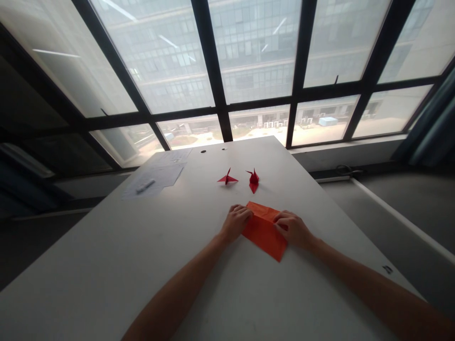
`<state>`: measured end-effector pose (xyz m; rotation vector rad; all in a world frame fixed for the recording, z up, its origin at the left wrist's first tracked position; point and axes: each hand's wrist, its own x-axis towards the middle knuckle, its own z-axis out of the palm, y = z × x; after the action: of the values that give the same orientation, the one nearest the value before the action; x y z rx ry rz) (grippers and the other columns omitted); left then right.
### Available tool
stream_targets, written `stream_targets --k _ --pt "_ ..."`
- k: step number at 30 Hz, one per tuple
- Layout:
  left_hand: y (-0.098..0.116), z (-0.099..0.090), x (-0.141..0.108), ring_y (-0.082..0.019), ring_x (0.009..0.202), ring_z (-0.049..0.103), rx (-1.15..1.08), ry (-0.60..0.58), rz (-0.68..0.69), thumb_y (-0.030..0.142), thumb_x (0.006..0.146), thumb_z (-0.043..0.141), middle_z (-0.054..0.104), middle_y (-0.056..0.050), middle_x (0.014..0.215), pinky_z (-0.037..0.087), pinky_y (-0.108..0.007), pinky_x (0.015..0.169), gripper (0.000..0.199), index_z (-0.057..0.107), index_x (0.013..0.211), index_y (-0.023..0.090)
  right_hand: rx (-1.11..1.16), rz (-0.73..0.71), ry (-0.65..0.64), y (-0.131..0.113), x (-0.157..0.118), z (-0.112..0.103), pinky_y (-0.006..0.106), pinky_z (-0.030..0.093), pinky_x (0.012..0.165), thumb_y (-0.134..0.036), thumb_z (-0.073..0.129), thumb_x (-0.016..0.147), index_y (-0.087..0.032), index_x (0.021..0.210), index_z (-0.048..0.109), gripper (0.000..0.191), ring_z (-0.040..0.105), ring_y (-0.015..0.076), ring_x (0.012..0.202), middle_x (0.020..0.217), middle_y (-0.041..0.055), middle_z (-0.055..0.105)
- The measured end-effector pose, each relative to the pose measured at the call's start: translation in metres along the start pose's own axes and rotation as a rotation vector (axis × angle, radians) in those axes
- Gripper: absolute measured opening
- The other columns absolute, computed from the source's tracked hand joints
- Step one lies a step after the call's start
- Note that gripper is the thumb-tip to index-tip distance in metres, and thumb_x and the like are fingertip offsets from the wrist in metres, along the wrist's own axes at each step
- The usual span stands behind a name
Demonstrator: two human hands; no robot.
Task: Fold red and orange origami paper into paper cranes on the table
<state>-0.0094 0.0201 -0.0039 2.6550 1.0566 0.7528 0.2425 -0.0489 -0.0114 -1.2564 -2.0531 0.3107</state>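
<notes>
A folded sheet of orange-red origami paper (264,235) lies on the white table (106,265), one corner pointing toward me. My left hand (236,222) holds its left edge, with the fingers curled over the paper. My right hand (291,229) rests on its right side, fingers pinching the top layer. Beyond the hands stand two red origami cranes: one (227,178) with spread wings, the other (253,180) turned with its tail toward me. Neither hand touches them.
Printed paper sheets (158,174) with a white marker (145,185) lie at the table's far left. The table ends in a far corner near a large dark-framed window (213,61). Small holes mark the far end of the tabletop.
</notes>
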Motion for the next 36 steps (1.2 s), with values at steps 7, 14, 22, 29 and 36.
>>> stream_targets --k 7,14,22,29,36 --pt "0.015 -0.001 -0.005 -0.023 0.115 0.055 0.019 -0.051 -0.044 0.033 0.086 0.062 0.065 -0.005 0.118 0.032 -0.043 0.108 0.021 0.063 0.106 0.025 -0.050 -0.051 -0.054 -0.009 -0.001 -0.002 0.031 0.048 0.082 -0.019 0.060 0.085 -0.023 0.072 0.070 0.017 0.062 0.0195 0.089 0.093 0.0034 0.071" --pt "0.028 0.007 -0.013 -0.035 0.137 0.034 0.036 -0.124 -0.112 0.058 0.072 0.073 0.050 -0.011 0.134 0.015 -0.061 0.114 0.054 0.055 0.109 0.023 -0.055 -0.054 -0.096 -0.014 -0.002 -0.005 0.031 0.049 0.084 -0.024 0.051 0.093 -0.024 0.084 0.073 0.023 0.062 0.0190 0.090 0.095 0.0041 0.071" --pt "0.024 -0.002 -0.011 -0.032 0.142 0.027 -0.052 -0.231 -0.064 0.041 0.075 0.074 0.042 -0.007 0.147 0.015 -0.064 0.114 0.040 0.059 0.110 0.029 -0.165 -0.006 -0.165 -0.003 0.004 0.000 0.029 0.048 0.082 -0.024 0.056 0.090 -0.026 0.108 0.070 0.022 0.062 0.0187 0.090 0.105 0.0045 0.066" --pt "0.023 0.001 -0.010 -0.033 0.146 0.019 0.024 -0.146 -0.062 0.031 0.080 0.070 0.031 -0.002 0.156 0.008 -0.063 0.116 0.023 0.069 0.103 0.030 -0.212 -0.133 -0.166 -0.004 0.011 -0.003 0.035 0.042 0.095 -0.020 0.060 0.087 -0.027 0.118 0.065 0.033 0.055 0.0228 0.107 0.117 0.0055 0.063" --pt "0.015 0.007 -0.009 -0.027 0.137 0.041 -0.028 -0.139 -0.058 0.031 0.089 0.061 0.048 -0.004 0.146 0.024 -0.054 0.117 0.030 0.067 0.118 0.032 -0.325 -0.004 -0.089 0.000 0.006 -0.004 0.042 0.041 0.090 -0.030 0.063 0.087 -0.023 0.092 0.072 0.013 0.055 0.0257 0.097 0.097 0.0078 0.064"
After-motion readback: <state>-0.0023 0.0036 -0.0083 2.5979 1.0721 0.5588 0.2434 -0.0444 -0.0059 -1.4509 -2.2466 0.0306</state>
